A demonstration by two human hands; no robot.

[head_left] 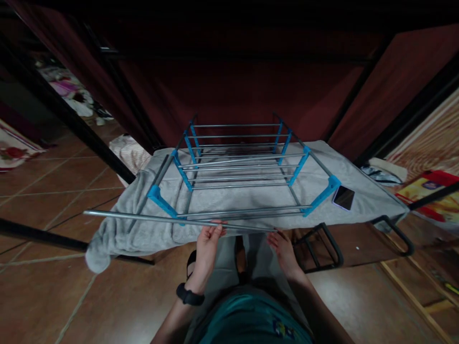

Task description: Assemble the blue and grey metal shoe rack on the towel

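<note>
A long thin metal tube (143, 217) runs crosswise in front of me, its left end reaching well past the rack. My left hand (210, 239) pinches it near the middle, thumb toward me. At the tube's right end, the fingers of my right hand (281, 246) are closed around the tip. Just beyond lies a rack (236, 179) of metal rods joined by blue plastic brackets, resting on a grey blanket. Its nearest blue brackets (322, 195) stand close to the tube. Loose tubes (161, 169) show along the rack's left side.
The grey blanket (122, 239) covers a bed with a dark metal frame. A phone (344, 198) lies right of the rack. Below the bed's front edge is a black metal frame (319, 248). Dark red curtains (233, 91) hang behind. A red and yellow package (430, 191) sits far right.
</note>
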